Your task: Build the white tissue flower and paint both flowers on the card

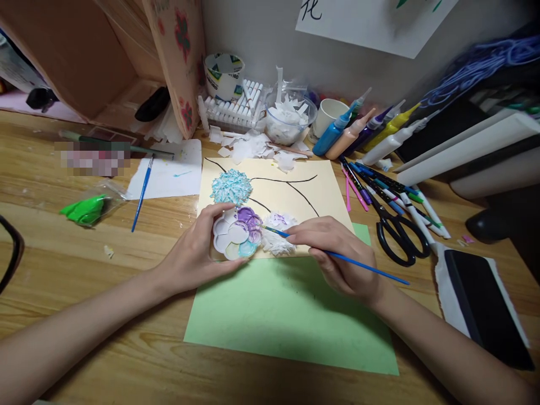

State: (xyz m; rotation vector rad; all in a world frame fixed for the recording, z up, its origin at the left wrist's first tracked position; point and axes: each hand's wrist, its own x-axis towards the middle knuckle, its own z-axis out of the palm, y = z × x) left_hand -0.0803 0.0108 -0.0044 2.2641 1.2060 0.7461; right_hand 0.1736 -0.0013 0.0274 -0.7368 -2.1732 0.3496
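Note:
My left hand (196, 253) grips a white flower-shaped paint palette (236, 232) with purple and pale blue paint in its wells. My right hand (337, 253) pinches a thin blue paintbrush (358, 264), and the tip reaches the palette's purple well. Both rest over a cream paper sheet (287, 188) with black drawn branches, a blue-tinted paper-scrap flower (231, 187) and a white scrap flower with purple dabs (277, 233). A green paper sheet (291, 309) lies under them toward me.
Black scissors (396, 233) and several markers (392, 194) lie to the right, paint bottles (358, 132) behind them. A bowl of white paper scraps (289, 121), a marker tray (236, 107) and a cup (331, 115) stand at the back. A second blue brush (142, 194) and green bag (86, 209) lie left.

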